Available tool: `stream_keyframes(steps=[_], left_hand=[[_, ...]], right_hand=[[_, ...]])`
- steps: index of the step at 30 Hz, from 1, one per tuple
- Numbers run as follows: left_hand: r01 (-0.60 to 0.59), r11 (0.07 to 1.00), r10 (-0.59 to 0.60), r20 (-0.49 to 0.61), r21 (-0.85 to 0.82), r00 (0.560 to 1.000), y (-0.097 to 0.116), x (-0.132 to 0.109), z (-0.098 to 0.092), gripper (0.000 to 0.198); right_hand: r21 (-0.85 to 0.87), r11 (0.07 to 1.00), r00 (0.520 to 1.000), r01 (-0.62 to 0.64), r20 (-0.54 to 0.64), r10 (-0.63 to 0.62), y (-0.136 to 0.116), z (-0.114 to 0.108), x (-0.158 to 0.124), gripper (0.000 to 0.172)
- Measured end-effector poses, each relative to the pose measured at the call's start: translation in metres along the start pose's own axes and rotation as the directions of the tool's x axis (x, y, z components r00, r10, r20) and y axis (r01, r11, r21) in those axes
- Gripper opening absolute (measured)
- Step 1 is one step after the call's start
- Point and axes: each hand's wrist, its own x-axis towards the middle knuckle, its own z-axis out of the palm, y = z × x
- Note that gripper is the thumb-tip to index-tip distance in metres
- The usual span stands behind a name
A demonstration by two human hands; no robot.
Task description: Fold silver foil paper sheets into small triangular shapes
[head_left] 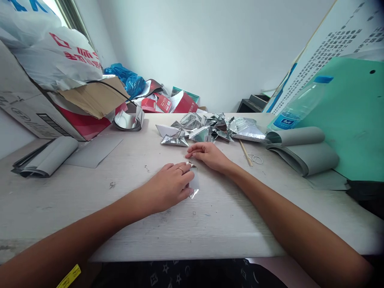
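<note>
A small folded silver paper piece (194,182) lies on the white table, partly hidden under my left hand (172,185). The fingers of that hand are spread over its left side and press it against the tabletop. Just beyond its far end is my right hand (208,155), resting on the table with slightly curled fingers and no object visible in it. Behind my hands sits a pile of folded silver paper shapes (201,130), close to my right fingertips.
Rolled grey sheets (51,158) and a flat sheet (97,151) lie left. A stick (246,153), rubber bands (256,159), more rolled sheets (315,156) and a bottle (303,106) are right. Boxes (30,102) stand at the left, red packaging (183,103) behind.
</note>
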Motion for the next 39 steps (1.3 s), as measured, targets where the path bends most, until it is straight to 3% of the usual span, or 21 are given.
stream_keyframes(steps=[3, 6, 12, 18, 22, 25, 29, 35, 39], left_hand=[[-0.002, 1.0, 0.002, -0.019, -0.009, 1.0, -0.001, 0.0, 0.001, 0.054], [-0.013, 1.0, 0.012, -0.043, -0.013, 0.999, 0.0, 0.0, 0.002, 0.054], [-0.022, 0.999, 0.02, -0.055, -0.034, 0.998, 0.0, 0.001, 0.003, 0.052], [-0.007, 0.998, 0.006, -0.019, -0.065, 1.0, -0.003, 0.0, 0.001, 0.053], [-0.01, 0.994, 0.014, 0.032, -0.113, 0.999, -0.007, 0.0, -0.004, 0.045], [0.019, 0.988, -0.009, 0.066, -0.152, 0.998, -0.016, 0.001, -0.009, 0.039], [0.021, 0.984, -0.001, 0.11, -0.18, 0.994, -0.034, 0.003, -0.02, 0.039], [-0.048, 0.977, 0.066, 0.081, -0.206, 0.995, -0.048, 0.004, -0.028, 0.06], [-0.057, 0.978, 0.078, 0.097, -0.202, 0.992, -0.049, 0.006, -0.026, 0.055]], right_hand=[[0.003, 0.999, 0.999, 0.04, 0.02, -0.041, -0.001, -0.004, -0.003, 0.016], [0.003, 0.999, 0.993, 0.036, 0.114, -0.036, -0.003, -0.01, -0.006, 0.013], [-0.18, 0.984, 0.982, -0.01, 0.182, 0.043, -0.007, -0.014, -0.003, 0.018], [-0.329, 0.931, 0.972, 0.159, 0.216, -0.09, -0.004, -0.02, -0.007, 0.029], [-0.44, 0.824, 0.922, 0.357, 0.309, -0.235, -0.002, -0.025, -0.01, 0.03], [-0.504, 0.746, 0.894, 0.434, 0.339, -0.291, -0.001, -0.024, -0.011, 0.025], [-0.534, 0.692, 0.87, 0.485, 0.374, -0.321, -0.005, -0.016, -0.015, 0.014], [-0.553, 0.686, 0.871, 0.473, 0.412, -0.268, -0.009, -0.012, -0.015, 0.022], [-0.604, 0.641, 0.876, 0.474, 0.398, -0.273, -0.008, -0.009, -0.016, 0.024]])
